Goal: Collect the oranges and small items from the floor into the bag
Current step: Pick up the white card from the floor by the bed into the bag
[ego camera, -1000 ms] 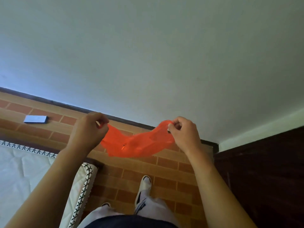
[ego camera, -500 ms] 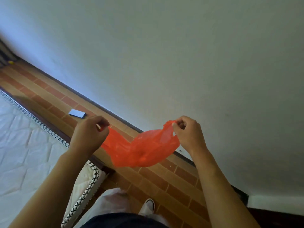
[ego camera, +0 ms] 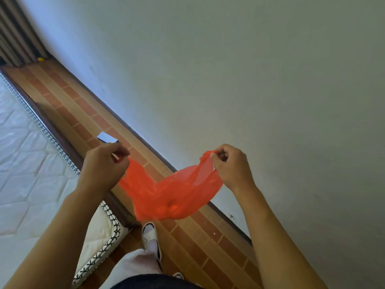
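Left grip [ego camera: 104, 163] and right grip [ego camera: 231, 163] pinching orange bag [ego camera: 170, 190], slung between.

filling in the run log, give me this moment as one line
left hand: pinches orange bag | right hand: pinches bag's other handle | bag: held spread above brick floor

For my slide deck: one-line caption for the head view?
Left hand and right hand pinch a thin orange plastic bag above brick-patterned floor.
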Tool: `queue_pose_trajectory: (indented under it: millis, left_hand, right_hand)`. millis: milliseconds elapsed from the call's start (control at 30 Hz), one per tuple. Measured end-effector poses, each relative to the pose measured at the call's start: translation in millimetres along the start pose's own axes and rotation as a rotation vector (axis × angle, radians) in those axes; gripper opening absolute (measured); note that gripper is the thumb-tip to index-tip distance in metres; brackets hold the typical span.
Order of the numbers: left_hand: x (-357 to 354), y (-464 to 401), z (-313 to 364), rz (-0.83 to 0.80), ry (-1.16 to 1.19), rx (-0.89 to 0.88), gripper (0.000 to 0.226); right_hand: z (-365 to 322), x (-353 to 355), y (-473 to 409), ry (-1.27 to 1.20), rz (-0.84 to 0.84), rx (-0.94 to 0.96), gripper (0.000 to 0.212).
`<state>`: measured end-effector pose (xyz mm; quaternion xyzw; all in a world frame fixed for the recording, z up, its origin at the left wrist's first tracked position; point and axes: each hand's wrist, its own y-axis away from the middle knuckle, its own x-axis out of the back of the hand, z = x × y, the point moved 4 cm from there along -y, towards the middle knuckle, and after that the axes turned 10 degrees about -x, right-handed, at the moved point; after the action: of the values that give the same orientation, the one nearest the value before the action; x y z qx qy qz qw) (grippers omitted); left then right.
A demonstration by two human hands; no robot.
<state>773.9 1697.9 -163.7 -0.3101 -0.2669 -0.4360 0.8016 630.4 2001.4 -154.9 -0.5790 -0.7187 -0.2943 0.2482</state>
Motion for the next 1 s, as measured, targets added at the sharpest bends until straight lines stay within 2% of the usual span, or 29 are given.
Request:
queue_pose_trajectory:
  millis: [267, 567, 800, 1000]
  left_hand:
    - [2, -56, -66, 0.005, 0.055, 0.109, 0.021]
    - [30, -123, -122, 0.026, 0.076, 0.113, 0.017]
    - [56, -146, -163, 0.176, 0.065, 0.212, 0.018]
    - [69, -155, -194, 0.277, 0.022, 0.339, 0.017]
  right_hand:
    - [-58, -51, -66, 0.082, -0.081, 0.026, 0.012]
    - [-128, -104, -133, 0.111, -0.099, 0.071, 0.011]
    - [-179, -144, -183, 0.124, -0.168, 0.133, 0.013]
    - [-219, -201, -225, 0.165, -0.31, 0.228, 0.01]
